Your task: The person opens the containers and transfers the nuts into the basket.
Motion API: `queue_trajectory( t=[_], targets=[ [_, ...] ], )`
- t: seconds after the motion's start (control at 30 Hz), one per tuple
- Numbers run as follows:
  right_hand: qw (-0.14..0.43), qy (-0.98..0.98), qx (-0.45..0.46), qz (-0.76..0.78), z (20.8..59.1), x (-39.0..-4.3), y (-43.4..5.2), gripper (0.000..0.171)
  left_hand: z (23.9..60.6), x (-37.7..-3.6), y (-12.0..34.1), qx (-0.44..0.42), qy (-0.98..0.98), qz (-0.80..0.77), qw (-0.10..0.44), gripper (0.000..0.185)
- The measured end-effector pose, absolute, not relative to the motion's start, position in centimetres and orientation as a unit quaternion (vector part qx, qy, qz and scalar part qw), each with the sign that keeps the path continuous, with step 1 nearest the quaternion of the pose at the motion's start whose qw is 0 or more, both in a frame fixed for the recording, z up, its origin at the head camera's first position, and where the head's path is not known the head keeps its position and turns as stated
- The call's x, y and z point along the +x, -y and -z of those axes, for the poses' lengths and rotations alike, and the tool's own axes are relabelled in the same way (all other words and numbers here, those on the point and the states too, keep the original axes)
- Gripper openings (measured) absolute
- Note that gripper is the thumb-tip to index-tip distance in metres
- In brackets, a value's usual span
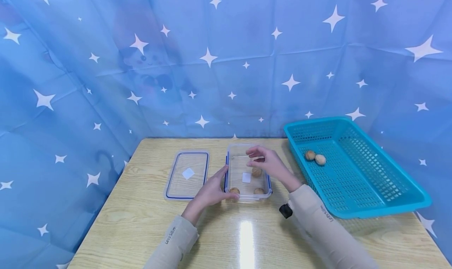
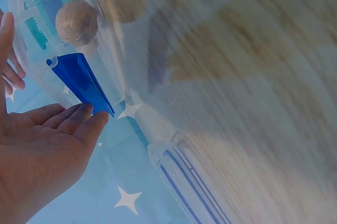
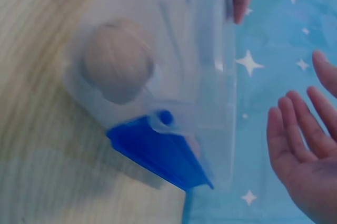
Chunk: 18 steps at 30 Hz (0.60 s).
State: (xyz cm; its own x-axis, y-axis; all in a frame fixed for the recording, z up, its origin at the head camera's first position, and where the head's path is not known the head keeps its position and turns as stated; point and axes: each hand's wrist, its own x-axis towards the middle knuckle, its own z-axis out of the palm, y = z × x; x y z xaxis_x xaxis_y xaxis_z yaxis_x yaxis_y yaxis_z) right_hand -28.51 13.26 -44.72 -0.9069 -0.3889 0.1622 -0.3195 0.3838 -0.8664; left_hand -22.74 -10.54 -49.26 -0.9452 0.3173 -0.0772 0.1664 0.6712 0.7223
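Setting: A person sat at a wooden table (image 1: 141, 222) before a blue star-print backdrop (image 1: 106, 65), both sleeved arms reaching forward.

Container: A clear plastic container (image 1: 236, 150) with blue side clasps stood at the middle of the table, open at the top. Three walnuts (image 1: 257, 172) lay inside it, two at the near wall and one further in beside a white label.

Lid: The lid (image 1: 176, 190), clear with a blue rim, lay flat just to the left of the container, apart from it.

Left hand: The left hand (image 1: 212, 190) rested against the container's left wall, fingers straight and holding nothing, their tips by the blue clasp (image 2: 79, 81).

Right hand: The right hand (image 1: 270, 165) hovered over the open container, fingers spread loosely and empty. The walnut beneath it seemed already clear of the fingers, though blur in the wrist view left that uncertain.

Basket: A teal mesh basket (image 1: 370, 190) sat at the right, well apart from the lid, with two walnuts (image 1: 315, 157) in its far corner.

Step in hand: By the look of it, walnuts were going from basket to container, three in and two left.

Next move: The right hand would likely need to swing over to the basket and close on one of the two, while the left steadied the container.
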Motion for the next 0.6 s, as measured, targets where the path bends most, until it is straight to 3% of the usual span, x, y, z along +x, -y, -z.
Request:
queue_trajectory(
  t=[0.6],
  targets=[
    [0.098,-0.815,-0.259,0.509,47.5,-27.6,-11.6,0.041,49.2,-22.7,10.6,0.137,-0.912,-0.374,0.096,0.112]
  ],
)
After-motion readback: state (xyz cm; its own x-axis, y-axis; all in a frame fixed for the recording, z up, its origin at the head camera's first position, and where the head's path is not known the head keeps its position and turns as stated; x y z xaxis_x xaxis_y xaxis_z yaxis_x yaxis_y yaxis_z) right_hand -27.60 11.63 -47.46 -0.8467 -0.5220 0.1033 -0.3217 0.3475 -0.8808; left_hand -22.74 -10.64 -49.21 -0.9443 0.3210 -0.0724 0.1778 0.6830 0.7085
